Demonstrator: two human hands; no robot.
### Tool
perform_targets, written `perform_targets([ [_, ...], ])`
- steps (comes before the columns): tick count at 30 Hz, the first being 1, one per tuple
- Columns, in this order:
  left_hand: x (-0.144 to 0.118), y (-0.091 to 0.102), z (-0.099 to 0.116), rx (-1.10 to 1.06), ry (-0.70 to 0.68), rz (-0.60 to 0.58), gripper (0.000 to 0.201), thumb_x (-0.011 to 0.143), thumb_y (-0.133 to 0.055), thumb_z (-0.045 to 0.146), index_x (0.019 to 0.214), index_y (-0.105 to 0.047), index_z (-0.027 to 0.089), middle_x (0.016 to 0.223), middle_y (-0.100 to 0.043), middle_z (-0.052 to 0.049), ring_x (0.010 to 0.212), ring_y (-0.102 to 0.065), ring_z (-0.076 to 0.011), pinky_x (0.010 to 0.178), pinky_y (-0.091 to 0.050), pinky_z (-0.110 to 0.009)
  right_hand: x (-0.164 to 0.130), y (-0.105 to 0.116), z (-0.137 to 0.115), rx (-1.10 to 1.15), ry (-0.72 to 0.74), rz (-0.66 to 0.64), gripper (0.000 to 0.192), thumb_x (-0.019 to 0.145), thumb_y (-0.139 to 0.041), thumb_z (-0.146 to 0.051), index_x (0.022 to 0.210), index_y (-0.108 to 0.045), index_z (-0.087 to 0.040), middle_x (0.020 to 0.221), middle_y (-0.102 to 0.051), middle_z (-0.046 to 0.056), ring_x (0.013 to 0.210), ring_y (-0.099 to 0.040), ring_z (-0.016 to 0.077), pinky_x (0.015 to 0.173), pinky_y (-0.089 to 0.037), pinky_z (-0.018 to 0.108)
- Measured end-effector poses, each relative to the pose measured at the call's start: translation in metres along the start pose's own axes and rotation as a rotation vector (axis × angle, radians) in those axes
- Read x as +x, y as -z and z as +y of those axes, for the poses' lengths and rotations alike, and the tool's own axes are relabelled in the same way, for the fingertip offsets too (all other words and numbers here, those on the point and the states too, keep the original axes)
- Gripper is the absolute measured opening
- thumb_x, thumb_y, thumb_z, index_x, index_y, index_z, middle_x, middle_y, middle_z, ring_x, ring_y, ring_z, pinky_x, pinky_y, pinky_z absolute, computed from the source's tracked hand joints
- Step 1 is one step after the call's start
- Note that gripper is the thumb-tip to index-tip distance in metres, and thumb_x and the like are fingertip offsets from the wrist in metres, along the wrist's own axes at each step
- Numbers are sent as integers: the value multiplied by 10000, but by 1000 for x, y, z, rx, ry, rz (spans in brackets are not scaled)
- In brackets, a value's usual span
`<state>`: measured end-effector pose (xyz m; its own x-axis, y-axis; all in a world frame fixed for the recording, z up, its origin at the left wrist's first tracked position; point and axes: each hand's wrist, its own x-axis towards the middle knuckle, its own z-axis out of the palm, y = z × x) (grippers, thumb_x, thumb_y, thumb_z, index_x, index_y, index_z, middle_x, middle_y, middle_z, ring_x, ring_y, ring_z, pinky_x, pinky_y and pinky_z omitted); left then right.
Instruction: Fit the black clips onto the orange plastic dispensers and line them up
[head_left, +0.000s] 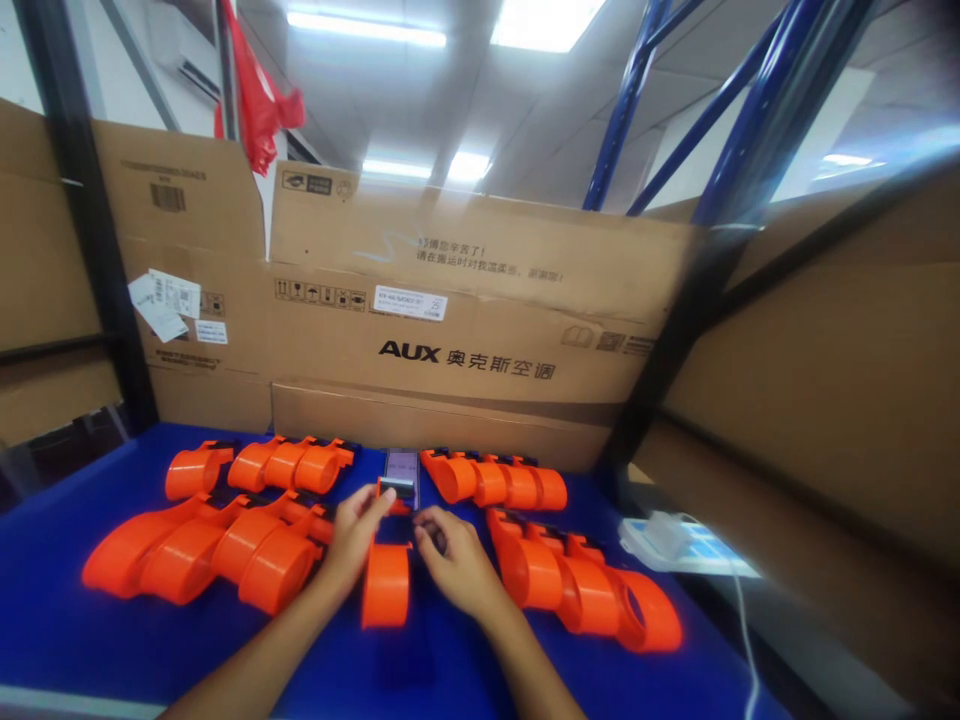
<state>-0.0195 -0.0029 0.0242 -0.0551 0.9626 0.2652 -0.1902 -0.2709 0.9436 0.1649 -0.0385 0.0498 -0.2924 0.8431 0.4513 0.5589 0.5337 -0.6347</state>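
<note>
My left hand (pixel 354 530) is closed on the upper end of an orange tape dispenser (pixel 386 585). Its thumb lies along the black strip at that end, and the wide, glossy orange ring hangs below the fingers. Just to the right, my right hand (pixel 457 560) has its fingers curled in with thumb and fingertips close together. Something dark shows between them, too small and shadowed to name. On both sides stand rows of similar orange dispensers with black ends, a left group (pixel 251 555) and a right group (pixel 536 575).
A phone-like thing with a lit screen (pixel 403 466) lies behind my hands on the blue table surface (pixel 450 670). A cardboard wall (pixel 480 320) closes off the back. A white power strip (pixel 675 545) with a cable sits at the right, beside a dark metal post (pixel 652 400).
</note>
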Motion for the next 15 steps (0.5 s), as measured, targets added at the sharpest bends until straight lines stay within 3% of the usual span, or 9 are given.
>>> perform_targets([
  [5, -5, -4, 3, -15, 6, -67, 381, 782, -701, 537, 751, -609, 168, 556, -452, 58, 509, -388, -94, 482, -297, -208, 4, -8, -3, 102, -18, 141, 380, 924, -592, -394, 1243, -599, -186, 813, -711, 21, 637, -627, 152, 578, -488, 241],
  [10, -11, -9, 5, -86, 49, -81, 402, 749, -717, 556, 791, -640, 163, 568, -531, 44, 453, -451, -89, 456, -335, -207, 3, -15, -5, -33, 10, 298, 353, 890, -635, -401, 1161, -663, -176, 879, -745, 58, 644, -645, 167, 603, -517, 263],
  [15, -15, -15, 6, -181, 130, -112, 434, 702, -756, 552, 866, -657, 162, 604, -558, 46, 402, -451, -74, 408, -312, -200, -3, -19, -2, -136, 75, 353, 312, 907, -581, -333, 1157, -668, -169, 930, -751, 87, 731, -682, 201, 717, -555, 314],
])
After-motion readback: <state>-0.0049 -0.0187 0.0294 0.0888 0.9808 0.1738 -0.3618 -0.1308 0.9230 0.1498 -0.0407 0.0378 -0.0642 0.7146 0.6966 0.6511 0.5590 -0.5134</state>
